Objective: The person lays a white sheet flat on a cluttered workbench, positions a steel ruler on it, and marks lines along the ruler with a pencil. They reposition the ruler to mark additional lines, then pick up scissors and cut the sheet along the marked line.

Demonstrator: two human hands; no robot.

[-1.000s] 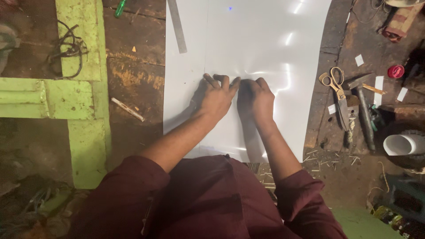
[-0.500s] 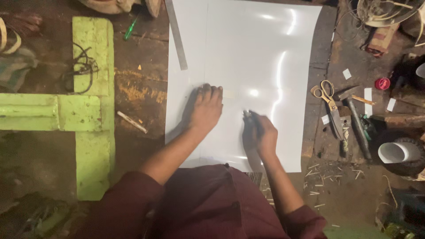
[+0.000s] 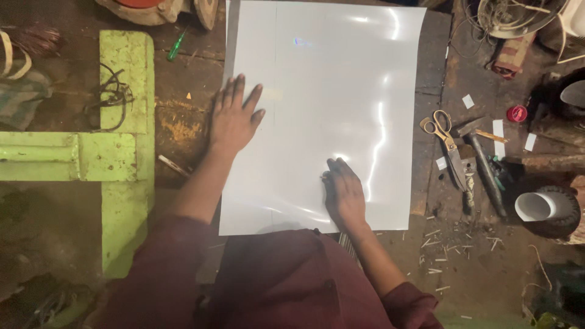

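while both hands lie flat, the white sheet point(image 3: 323, 91) stays pinned.

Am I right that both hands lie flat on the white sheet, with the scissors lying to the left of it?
Not quite: the scissors lie to the right of the sheet, as the head view shows. The left hand and right hand do lie flat on it.

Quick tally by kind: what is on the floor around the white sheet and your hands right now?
White sheet: 1
Hands flat on the sheet: 2, left hand and right hand
Scissors: 1
Green-handled screwdriver: 1
Red round cap: 1
Small white paper scraps: 4 clear ones
Total: 10
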